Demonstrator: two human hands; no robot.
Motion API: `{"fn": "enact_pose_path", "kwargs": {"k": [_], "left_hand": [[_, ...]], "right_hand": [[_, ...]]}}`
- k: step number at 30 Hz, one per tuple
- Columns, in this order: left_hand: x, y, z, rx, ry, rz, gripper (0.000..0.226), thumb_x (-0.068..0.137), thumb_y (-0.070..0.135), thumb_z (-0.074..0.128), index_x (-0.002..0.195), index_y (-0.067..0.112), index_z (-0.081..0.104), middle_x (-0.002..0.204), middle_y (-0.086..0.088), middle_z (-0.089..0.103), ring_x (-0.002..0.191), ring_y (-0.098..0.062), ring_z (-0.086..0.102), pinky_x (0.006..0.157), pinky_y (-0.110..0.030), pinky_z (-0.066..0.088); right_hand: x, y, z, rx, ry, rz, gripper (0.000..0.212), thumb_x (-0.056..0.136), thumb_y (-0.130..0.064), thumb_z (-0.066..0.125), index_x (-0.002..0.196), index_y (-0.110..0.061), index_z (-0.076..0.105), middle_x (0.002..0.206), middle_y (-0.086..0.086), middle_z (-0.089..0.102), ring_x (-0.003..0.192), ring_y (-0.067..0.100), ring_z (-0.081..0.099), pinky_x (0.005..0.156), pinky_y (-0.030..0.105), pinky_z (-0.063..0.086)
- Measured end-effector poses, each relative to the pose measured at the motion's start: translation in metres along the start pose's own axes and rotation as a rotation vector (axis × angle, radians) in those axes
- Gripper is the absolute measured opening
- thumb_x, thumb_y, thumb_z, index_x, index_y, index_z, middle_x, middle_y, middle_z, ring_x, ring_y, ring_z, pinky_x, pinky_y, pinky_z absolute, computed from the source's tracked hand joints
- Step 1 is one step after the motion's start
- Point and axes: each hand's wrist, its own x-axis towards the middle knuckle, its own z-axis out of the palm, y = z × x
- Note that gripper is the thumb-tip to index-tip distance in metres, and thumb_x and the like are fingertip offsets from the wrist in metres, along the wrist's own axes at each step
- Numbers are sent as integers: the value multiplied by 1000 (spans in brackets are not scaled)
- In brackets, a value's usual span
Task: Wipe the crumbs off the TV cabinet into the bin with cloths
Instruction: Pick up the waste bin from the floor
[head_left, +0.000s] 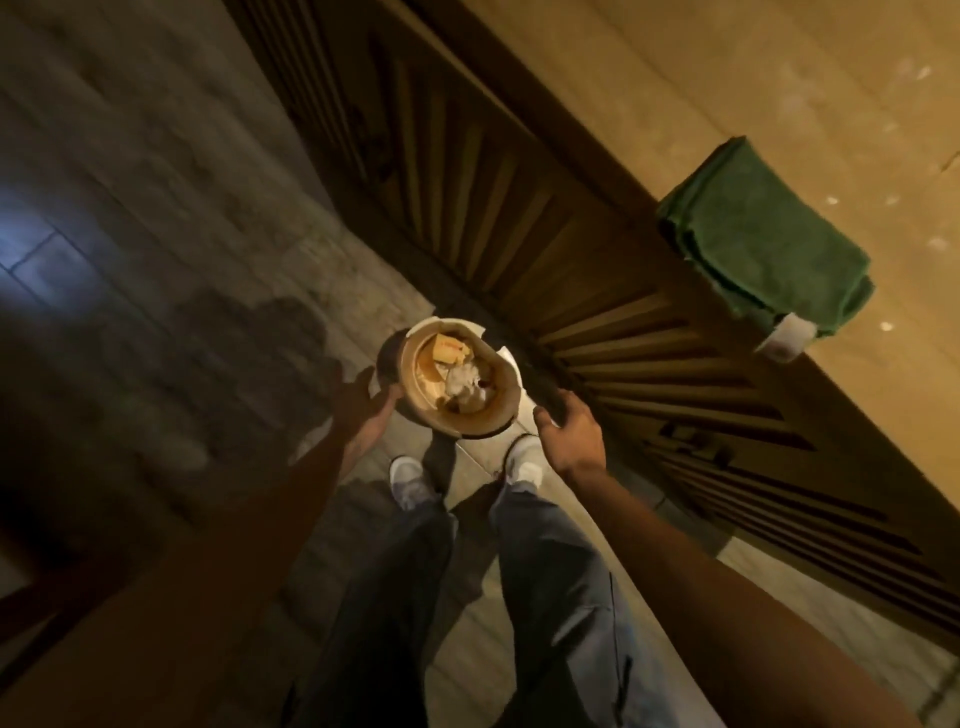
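Note:
A round bin (415, 364) with paper rubbish inside stands on the floor by the cabinet front. My left hand (361, 402) is at the bin's left side with fingers spread. My right hand (569, 431) is just right of the bin, fingers relaxed, holding nothing. A folded green cloth (763, 234) lies on the TV cabinet top (675, 78) at its front edge, with a small white cloth (787, 338) hanging below it. Pale crumbs (831, 200) are scattered on the cabinet top to the right of the cloth.
The cabinet's dark slatted wooden front (519, 208) runs diagonally from top centre to bottom right. My legs and white shoes (524, 457) stand on the tiled floor (156, 208) just behind the bin.

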Motion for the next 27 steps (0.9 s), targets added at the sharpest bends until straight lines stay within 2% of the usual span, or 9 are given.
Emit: {"fn": "enact_pose_path", "kwargs": {"k": [2, 4, 9, 12, 15, 18, 21, 24, 27], "left_hand": [[19, -20, 11, -88, -31, -174, 60, 96, 40, 63, 146, 11, 49, 156, -16, 42, 144, -34, 38, 119, -42, 29], [40, -39, 26, -96, -29, -246, 61, 96, 43, 59, 150, 16, 46, 160, -12, 38, 147, -34, 34, 119, -41, 27], [93, -83, 73, -86, -64, -236, 60, 100, 31, 58, 154, 18, 38, 160, -10, 37, 145, -34, 37, 114, -45, 34], [122, -107, 104, -118, -44, -265, 60, 99, 29, 60, 153, 15, 40, 156, -12, 44, 142, -35, 43, 110, -44, 39], [142, -126, 133, -177, -11, -273, 56, 98, 27, 62, 148, 11, 44, 148, -15, 52, 136, -36, 49, 112, -48, 42], [156, -138, 154, -273, 8, -274, 43, 97, 22, 63, 136, 9, 51, 133, -15, 62, 126, -34, 58, 108, -50, 47], [164, -140, 168, -404, 65, -277, 40, 96, 9, 63, 134, 7, 50, 130, -16, 63, 123, -33, 61, 104, -52, 52], [164, -136, 168, -377, 90, -264, 45, 96, 2, 60, 138, 8, 48, 134, -16, 62, 126, -33, 60, 104, -52, 52], [157, -128, 164, -342, 124, -272, 42, 95, 3, 60, 137, 7, 54, 132, -16, 64, 123, -34, 62, 102, -51, 53]], "right_hand": [[20, 11, 16, 1, -21, 24, 57, 102, -35, 60, 153, -16, 43, 159, 10, 45, 144, 32, 44, 118, 42, 38], [43, 20, 33, -16, -46, 32, 56, 101, -32, 61, 153, -15, 44, 156, 11, 49, 141, 33, 49, 117, 44, 41], [109, 38, 79, -41, -93, 28, 57, 101, -27, 61, 153, -15, 42, 153, 11, 52, 138, 32, 52, 115, 48, 44], [144, 52, 104, -82, -118, 42, 56, 103, -25, 59, 154, -15, 41, 152, 11, 53, 138, 33, 52, 115, 48, 44], [172, 66, 124, -114, -147, 83, 54, 103, -26, 58, 153, -13, 42, 148, 16, 54, 135, 36, 52, 113, 49, 44], [188, 80, 140, -132, -147, 102, 42, 102, -25, 59, 138, -6, 50, 134, 18, 60, 126, 38, 56, 104, 46, 49], [194, 92, 152, -104, -105, 89, 23, 101, -19, 58, 120, -8, 50, 115, 14, 60, 116, 36, 60, 90, 41, 50], [192, 92, 154, -51, -75, 94, 13, 100, -16, 57, 109, -8, 50, 115, 18, 62, 113, 37, 60, 94, 46, 53], [185, 85, 147, -18, -43, 100, 21, 98, -15, 57, 117, -5, 57, 121, 21, 64, 116, 39, 60, 99, 45, 52]]}}
